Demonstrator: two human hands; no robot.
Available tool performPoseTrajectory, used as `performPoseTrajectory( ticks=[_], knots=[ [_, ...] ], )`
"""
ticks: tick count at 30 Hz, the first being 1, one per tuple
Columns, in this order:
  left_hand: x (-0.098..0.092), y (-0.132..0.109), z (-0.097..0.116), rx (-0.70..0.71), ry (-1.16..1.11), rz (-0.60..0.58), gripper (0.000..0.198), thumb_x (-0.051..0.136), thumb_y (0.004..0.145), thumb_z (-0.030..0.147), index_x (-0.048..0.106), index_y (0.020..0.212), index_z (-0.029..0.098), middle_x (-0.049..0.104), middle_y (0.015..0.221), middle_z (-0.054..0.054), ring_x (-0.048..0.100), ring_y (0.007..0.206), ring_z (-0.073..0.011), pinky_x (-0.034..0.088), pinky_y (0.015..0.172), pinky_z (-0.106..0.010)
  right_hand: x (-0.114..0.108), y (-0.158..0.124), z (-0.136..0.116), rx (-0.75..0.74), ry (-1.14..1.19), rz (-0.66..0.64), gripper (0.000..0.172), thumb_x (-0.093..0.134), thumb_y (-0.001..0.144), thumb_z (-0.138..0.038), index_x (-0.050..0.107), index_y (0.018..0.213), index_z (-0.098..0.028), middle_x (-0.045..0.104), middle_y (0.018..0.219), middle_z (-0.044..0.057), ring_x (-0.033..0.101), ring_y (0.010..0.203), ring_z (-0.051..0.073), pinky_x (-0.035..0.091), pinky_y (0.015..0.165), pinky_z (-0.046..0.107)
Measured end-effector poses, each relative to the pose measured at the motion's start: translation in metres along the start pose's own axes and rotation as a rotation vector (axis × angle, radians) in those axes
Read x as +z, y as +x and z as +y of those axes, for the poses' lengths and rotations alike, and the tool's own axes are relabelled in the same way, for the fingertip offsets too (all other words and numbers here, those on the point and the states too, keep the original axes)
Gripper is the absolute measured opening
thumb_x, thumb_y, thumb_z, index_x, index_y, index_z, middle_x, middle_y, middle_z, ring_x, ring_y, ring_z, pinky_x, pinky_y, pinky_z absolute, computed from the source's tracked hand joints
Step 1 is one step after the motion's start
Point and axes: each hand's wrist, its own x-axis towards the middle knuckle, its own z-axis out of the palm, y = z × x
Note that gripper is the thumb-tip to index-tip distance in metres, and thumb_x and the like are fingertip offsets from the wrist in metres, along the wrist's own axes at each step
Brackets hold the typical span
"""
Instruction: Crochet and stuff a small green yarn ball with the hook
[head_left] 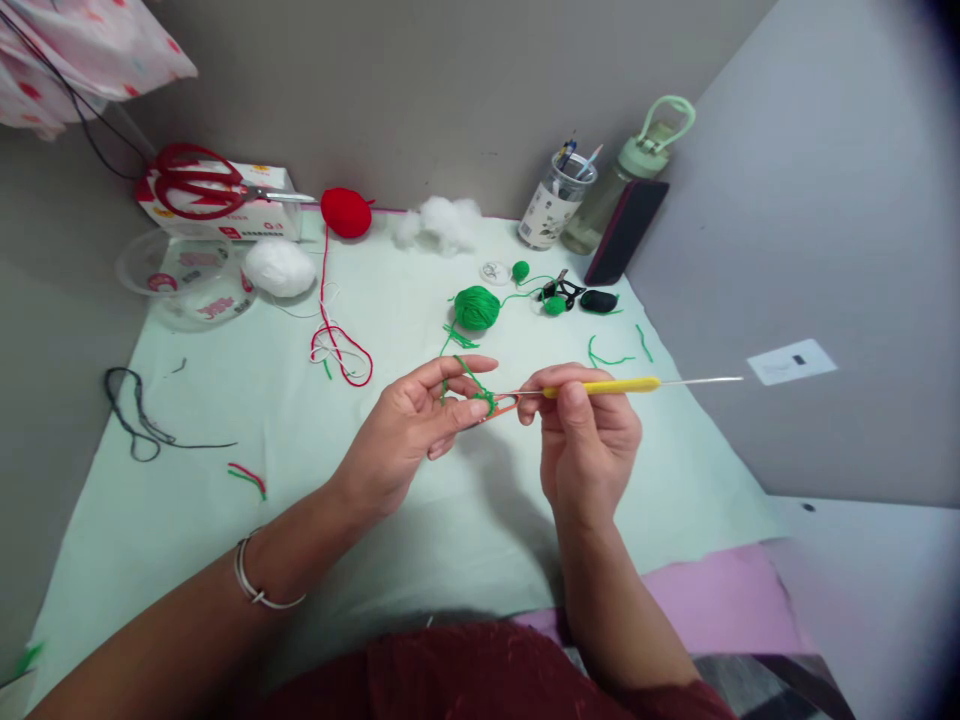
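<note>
My left hand (405,428) is closed, pinching a small green crochet piece (489,403) between thumb and fingers. Against that piece is a thin orange loop-shaped thing (508,405), partly hidden by the thumb. Green yarn (469,372) runs over the left fingers, back toward a green yarn ball (477,308) on the table. In my right hand (589,450) is a crochet hook with a yellow handle (622,386), gripped like a pen. Its metal tip points left and meets the green stitches; the other metal end sticks out to the right.
Behind my hands lie a red yarn ball (346,213), a white yarn ball (281,267), white stuffing (442,223) and black clippers (568,290). Red-handled scissors (199,182) rest on a box. At the back right stand a pen cup (551,212), a bottle (645,155) and a dark phone (626,232).
</note>
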Motion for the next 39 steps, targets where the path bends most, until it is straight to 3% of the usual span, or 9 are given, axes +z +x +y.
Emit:
performPoseTrajectory(
  ticks=[6, 12, 20, 24, 30, 36, 39],
  knots=[
    [-0.0024, -0.0006, -0.0025, 0.037, 0.078, 0.027, 0.038, 0.090, 0.077, 0.021, 0.082, 0.114, 0.023, 0.062, 0.087, 0.002, 0.039, 0.053, -0.0029, 0.029, 0.045, -0.022, -0.0022, -0.0027, -0.0026, -0.001, -0.060, -0.020, 0.013, 0.070, 0.101, -0.032, 0.079, 0.095, -0.025, 0.074, 0.086, 0.001, 0.068, 0.068, 0.015, 0.058, 0.062, 0.032],
    [-0.0053, -0.0002, -0.0042, 0.070, 0.126, 0.005, 0.051, 0.088, 0.082, 0.021, 0.076, 0.130, 0.028, 0.064, 0.087, 0.004, 0.041, 0.053, -0.0035, 0.030, 0.045, -0.021, -0.0021, -0.0031, -0.0035, -0.051, -0.072, -0.057, 0.013, 0.069, 0.102, -0.028, 0.080, 0.097, -0.025, 0.073, 0.085, 0.001, 0.067, 0.068, 0.014, 0.056, 0.063, 0.032],
    [-0.0033, -0.0010, 0.0024, -0.026, 0.018, -0.014, 0.067, 0.090, 0.079, 0.019, 0.068, 0.142, 0.027, 0.064, 0.082, 0.006, 0.036, 0.046, -0.0005, 0.024, 0.043, -0.020, -0.0010, -0.0019, 0.0006, 0.018, -0.012, -0.051, 0.015, 0.071, 0.100, -0.035, 0.079, 0.094, -0.024, 0.076, 0.086, 0.002, 0.069, 0.066, 0.015, 0.060, 0.059, 0.031],
    [-0.0019, -0.0002, 0.0036, -0.023, -0.025, 0.039, 0.062, 0.092, 0.077, 0.020, 0.071, 0.135, 0.023, 0.063, 0.081, 0.006, 0.034, 0.044, 0.0011, 0.022, 0.042, -0.020, 0.0027, -0.0046, 0.0010, -0.081, -0.100, -0.044, 0.013, 0.070, 0.101, -0.032, 0.082, 0.099, -0.028, 0.076, 0.091, 0.003, 0.070, 0.070, 0.016, 0.061, 0.062, 0.034],
    [-0.0022, -0.0004, -0.0003, 0.010, -0.036, 0.064, 0.037, 0.091, 0.080, 0.022, 0.081, 0.116, 0.022, 0.060, 0.085, 0.005, 0.035, 0.046, 0.0026, 0.023, 0.043, -0.019, 0.0062, -0.0087, 0.0019, -0.276, -0.261, -0.018, 0.016, 0.069, 0.101, -0.026, 0.084, 0.104, -0.031, 0.074, 0.083, 0.002, 0.071, 0.076, 0.019, 0.059, 0.064, 0.035],
    [-0.0003, -0.0018, 0.0018, -0.008, -0.063, 0.060, 0.042, 0.092, 0.077, 0.018, 0.080, 0.118, 0.021, 0.059, 0.083, 0.005, 0.034, 0.047, 0.0015, 0.024, 0.044, -0.020, 0.0032, -0.0063, 0.0027, -0.012, -0.028, -0.046, 0.014, 0.070, 0.101, -0.034, 0.081, 0.097, -0.025, 0.073, 0.078, 0.000, 0.068, 0.062, 0.015, 0.058, 0.056, 0.031],
    [-0.0003, -0.0007, 0.0009, 0.009, -0.058, 0.078, 0.041, 0.091, 0.076, 0.015, 0.081, 0.115, 0.021, 0.058, 0.085, 0.005, 0.035, 0.047, 0.0017, 0.024, 0.044, -0.020, 0.0041, -0.0066, 0.0021, -0.022, -0.058, 0.017, 0.012, 0.070, 0.101, -0.030, 0.080, 0.096, -0.024, 0.071, 0.079, 0.000, 0.068, 0.063, 0.014, 0.059, 0.059, 0.031]
  ],
)
